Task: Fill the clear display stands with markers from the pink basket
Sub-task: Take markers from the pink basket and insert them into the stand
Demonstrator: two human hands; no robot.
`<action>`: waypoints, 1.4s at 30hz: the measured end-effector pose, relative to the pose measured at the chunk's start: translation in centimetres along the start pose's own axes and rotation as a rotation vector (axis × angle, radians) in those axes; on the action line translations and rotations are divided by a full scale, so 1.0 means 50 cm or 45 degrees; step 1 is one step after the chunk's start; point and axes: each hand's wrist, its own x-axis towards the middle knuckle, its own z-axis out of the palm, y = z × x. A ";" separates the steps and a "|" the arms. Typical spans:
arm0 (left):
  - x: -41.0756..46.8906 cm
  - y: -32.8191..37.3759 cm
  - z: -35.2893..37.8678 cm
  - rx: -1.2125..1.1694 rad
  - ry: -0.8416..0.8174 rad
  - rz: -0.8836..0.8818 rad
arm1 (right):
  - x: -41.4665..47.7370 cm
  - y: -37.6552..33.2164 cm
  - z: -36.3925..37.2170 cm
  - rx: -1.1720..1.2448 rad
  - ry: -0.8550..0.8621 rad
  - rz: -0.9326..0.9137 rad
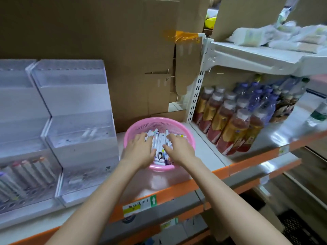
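The pink basket (159, 122) sits on the shelf and holds several white markers (160, 140) with coloured caps. Both of my hands are inside it. My left hand (139, 150) lies palm down on the markers at the basket's left side, fingers spread. My right hand (178, 146) rests on the markers at the right side, fingers curled over them; whether it grips any is hidden. Two clear tiered display stands are to the left: the nearer stand (77, 131) has two markers on its middle tier, and the far-left stand (21, 156) has a row of markers in its lowest tier.
Cardboard sheets (123, 68) back the shelf behind the basket. Rows of bottled drinks (233, 124) stand to the right, past a white upright post (196, 96). A white upper shelf (265, 57) carries wrapped packages. The orange shelf edge (177, 190) runs in front.
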 end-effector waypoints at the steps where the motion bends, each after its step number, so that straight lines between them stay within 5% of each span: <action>1: 0.010 -0.001 0.003 -0.001 -0.013 -0.027 | 0.013 0.002 0.002 -0.036 -0.015 -0.012; 9: 0.058 0.019 0.021 0.289 -0.053 -0.157 | 0.078 0.010 0.026 -0.184 -0.062 -0.080; 21: 0.056 0.018 0.013 0.121 0.101 -0.297 | 0.091 0.020 0.030 0.208 -0.049 -0.030; 42: 0.026 -0.003 -0.021 -0.782 0.500 -0.225 | 0.050 -0.011 -0.016 0.681 0.125 -0.397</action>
